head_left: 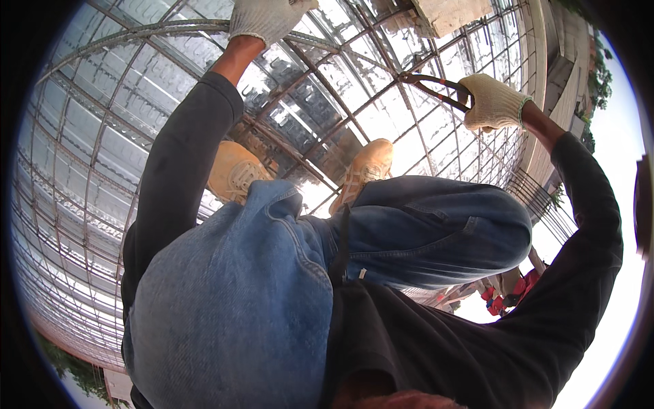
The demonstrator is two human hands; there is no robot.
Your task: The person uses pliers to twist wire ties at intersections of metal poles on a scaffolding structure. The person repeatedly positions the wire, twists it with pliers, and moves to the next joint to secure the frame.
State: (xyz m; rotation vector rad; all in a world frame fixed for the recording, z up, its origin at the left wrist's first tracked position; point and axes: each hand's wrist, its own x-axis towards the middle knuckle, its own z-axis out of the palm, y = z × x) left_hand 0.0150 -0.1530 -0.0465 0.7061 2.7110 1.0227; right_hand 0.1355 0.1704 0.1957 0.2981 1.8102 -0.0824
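My right hand (494, 103), in a cream knitted glove, is closed around the handles of a pair of pincers (409, 78). Their two handles spread apart towards my palm, and the jaws are at a crossing of thin steel bars in the rebar mesh (351, 116). At the top edge my left hand (267, 19), gloved likewise, is over the mesh beside a thicker curved ribbed bar (163, 27). The picture's edge cuts off most of its fingers, so what they hold, if anything, is hidden.
My tan shoes (236, 172) are down among the bars, over shiny metal decking (129, 92). A flat board (453, 15) lies at the far side. Upright bars (535, 191) stand at the right, with red-clothed shapes (521, 290) beyond my knee.
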